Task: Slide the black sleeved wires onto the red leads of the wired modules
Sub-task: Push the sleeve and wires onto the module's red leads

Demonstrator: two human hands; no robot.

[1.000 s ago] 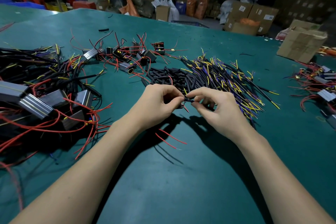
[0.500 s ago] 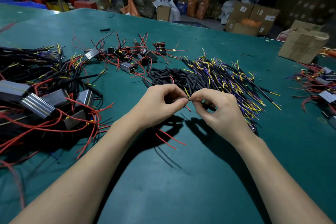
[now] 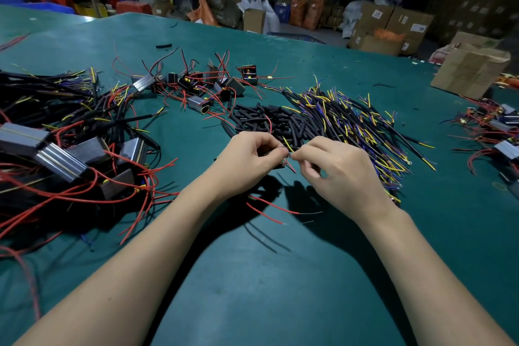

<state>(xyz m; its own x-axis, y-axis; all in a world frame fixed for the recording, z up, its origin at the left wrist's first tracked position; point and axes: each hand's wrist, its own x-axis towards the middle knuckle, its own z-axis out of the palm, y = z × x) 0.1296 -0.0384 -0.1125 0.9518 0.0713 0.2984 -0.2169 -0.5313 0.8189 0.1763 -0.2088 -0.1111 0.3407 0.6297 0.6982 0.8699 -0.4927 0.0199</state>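
Head view
Work surface: green flat table top [image 3: 252,289] fills most of the frame.
Left hand: left hand [image 3: 247,161], centre of frame, fingers curled; thumb and forefinger pressed together on a thin red lead [image 3: 290,166] whose end shows just below the fingertips. A dark item sits in the palm; what it is cannot be told.
Right hand: right hand [image 3: 339,174], just right of centre, thumb and forefinger pinched tip to tip against the left hand's fingertips; what they grip is too small to tell.
Loose red leads: two thin red wires with bare ends [image 3: 269,209] hang below the hands, above their shadow.
Sleeved wires: heap of black sleeved wires with yellow and purple ends [image 3: 351,123], centre right, directly behind the right hand.
Sleeve pieces: pile of short black tubes [image 3: 269,121], upper centre, behind the left hand.
Small modules: cluster of small black and silver modules with red leads [image 3: 196,84], upper centre left.
Large modules: grey metal box modules tangled in red and black wires [image 3: 61,157], left edge.
Right edge: further wired modules [image 3: 500,132].
Carton: brown cardboard box [image 3: 471,70], upper right on the table.
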